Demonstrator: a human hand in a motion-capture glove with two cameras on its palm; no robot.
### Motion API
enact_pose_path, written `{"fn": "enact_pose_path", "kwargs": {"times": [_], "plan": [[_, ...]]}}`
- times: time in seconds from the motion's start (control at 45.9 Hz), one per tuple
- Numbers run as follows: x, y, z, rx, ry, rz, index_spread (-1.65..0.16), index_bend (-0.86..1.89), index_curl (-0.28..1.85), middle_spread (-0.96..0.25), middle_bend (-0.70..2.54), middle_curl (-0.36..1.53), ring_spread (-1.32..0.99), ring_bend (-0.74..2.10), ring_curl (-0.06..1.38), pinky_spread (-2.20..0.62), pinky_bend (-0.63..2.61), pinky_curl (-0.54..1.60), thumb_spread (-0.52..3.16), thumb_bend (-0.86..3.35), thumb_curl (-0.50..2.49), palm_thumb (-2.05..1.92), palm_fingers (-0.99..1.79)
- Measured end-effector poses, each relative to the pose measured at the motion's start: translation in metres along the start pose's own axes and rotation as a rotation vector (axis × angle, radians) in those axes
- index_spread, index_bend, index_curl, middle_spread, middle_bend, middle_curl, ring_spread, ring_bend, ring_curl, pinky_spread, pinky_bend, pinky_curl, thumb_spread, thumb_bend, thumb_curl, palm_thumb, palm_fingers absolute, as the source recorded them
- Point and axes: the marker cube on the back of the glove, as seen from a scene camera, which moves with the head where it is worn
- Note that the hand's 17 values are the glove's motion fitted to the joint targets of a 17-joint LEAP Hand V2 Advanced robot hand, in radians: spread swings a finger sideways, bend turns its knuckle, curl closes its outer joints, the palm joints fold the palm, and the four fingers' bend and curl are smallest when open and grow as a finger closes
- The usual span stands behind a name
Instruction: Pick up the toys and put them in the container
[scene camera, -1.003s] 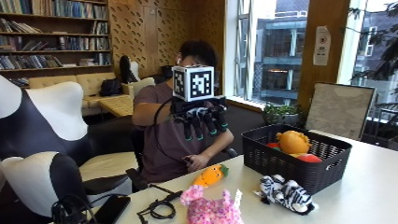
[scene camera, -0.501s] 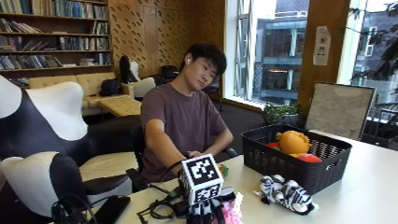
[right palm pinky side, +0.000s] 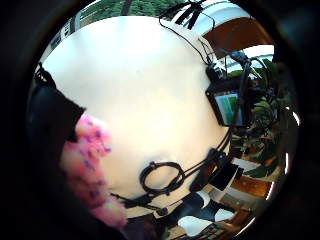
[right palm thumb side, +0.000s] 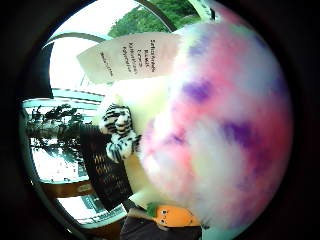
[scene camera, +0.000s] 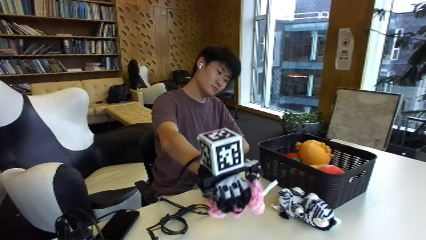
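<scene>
The gloved right hand (scene camera: 229, 191) has its fingers curled down over the pink plush toy (scene camera: 251, 201) on the white table (scene camera: 386, 200), grasping it. Just beside lies a zebra plush (scene camera: 306, 207); behind that, the black basket (scene camera: 313, 172) holds an orange toy (scene camera: 313, 151). A small orange carrot toy (right palm thumb side: 172, 216) lies near.

This looks like a library lounge or office common room. Bookshelves (scene camera: 56, 35) line the wood-panelled wall, with sofas (scene camera: 100, 95) nearby and tall windows (scene camera: 293, 55) beyond.
</scene>
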Motion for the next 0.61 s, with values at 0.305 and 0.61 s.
{"fn": "enact_pose_path", "kwargs": {"times": [0.305, 0.61], "plan": [[-0.087, 0.023, -0.181, 0.175, 0.02, -0.177, -0.35, 0.7, 0.18, -0.22, 1.26, 0.78, -0.37, 1.27, 0.51, -0.38, 0.82, 0.4, 0.77, 0.29, 0.75, 0.73, 1.07], [-0.248, 0.082, -0.248, 0.211, 0.014, -0.45, -0.38, 0.84, 0.25, -0.23, 1.28, 0.84, -0.39, 1.29, 0.56, -0.39, 0.85, 0.44, 0.56, 0.3, 0.88, 0.71, 1.02]]}}
